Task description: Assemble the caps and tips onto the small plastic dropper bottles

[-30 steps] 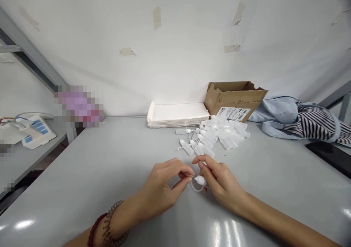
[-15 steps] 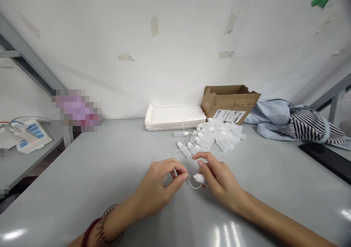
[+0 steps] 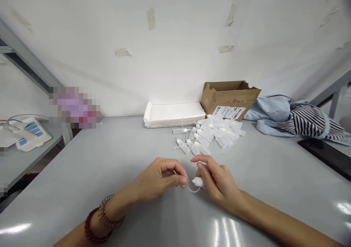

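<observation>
My right hand [image 3: 219,179] is wrapped around a small squeeze bottle [image 3: 197,182] with a white tapered nozzle that points left; most of its body is hidden by the fingers. From the bottle's neck a thin white strap [image 3: 193,191] loops below the nozzle toward my left hand [image 3: 167,177]. Thumb and index finger of that hand pinch the strap's tiny end cap, which is mostly covered, just left of the nozzle tip. Beyond my hands lies a pile of translucent squeeze bottles [image 3: 203,139], several with the same straps.
Behind the pile are a stack of white padded envelopes [image 3: 175,114] and an open cardboard box [image 3: 231,99] with a label. A blue and striped cloth [image 3: 296,117] and a black phone-like slab [image 3: 326,157] lie right. A white wall [image 3: 175,75] closes the back of the grey table [image 3: 95,159].
My left hand has turned slightly, thumb lying flatter, still pinching the strap end by the nozzle. The right hand keeps its hold on the bottle. The view has tilted down a little.
</observation>
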Demonstrator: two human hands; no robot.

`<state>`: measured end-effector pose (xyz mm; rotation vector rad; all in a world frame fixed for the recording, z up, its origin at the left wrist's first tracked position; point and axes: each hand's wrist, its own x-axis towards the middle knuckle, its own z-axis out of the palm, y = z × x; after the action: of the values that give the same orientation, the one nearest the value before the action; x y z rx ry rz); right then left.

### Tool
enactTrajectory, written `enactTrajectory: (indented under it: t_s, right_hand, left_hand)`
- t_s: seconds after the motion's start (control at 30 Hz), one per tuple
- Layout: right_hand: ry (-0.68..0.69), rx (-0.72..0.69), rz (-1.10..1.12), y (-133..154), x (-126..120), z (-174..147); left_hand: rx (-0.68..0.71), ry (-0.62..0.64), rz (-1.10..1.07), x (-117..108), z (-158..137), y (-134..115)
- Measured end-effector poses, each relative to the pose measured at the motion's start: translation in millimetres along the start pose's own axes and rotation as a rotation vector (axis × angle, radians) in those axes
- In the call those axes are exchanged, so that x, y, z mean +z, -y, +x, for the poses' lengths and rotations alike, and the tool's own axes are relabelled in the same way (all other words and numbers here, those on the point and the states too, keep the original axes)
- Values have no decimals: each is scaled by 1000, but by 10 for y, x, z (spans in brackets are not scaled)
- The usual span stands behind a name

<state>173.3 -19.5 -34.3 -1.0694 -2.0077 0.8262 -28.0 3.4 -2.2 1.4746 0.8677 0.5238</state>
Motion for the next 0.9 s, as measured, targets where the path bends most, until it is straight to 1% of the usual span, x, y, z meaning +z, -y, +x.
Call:
enactTrajectory:
  t_s: [0.1, 0.17, 0.33, 0.57, 0.67, 0.8, 0.9]
  right_hand:
    - [10, -68, -83, -20, 15, -18]
    - [7, -87, -121, -23, 24, -18]
    - [-17, -83, -144, -23, 31, -2]
    - [11, -61, -144, -23, 45, -12]
    - [12, 11, -72, 1, 36, 23]
    - [-68, 210, 132, 33, -11, 110]
    - [-98, 275, 184, 27, -48, 152]
  left_hand:
    - [-27, 68, -81, -34, 32, 53]
    - [-31, 82, -98, -44, 56, 88]
    - [-55, 71, -82, -41, 97, 119]
    - [-16, 91, -41, -51, 83, 143]
    - [-3, 49, 37, -64, 72, 134]
    - [1, -7, 173, -69, 73, 91]
    - [0, -64, 206, -62, 82, 70]
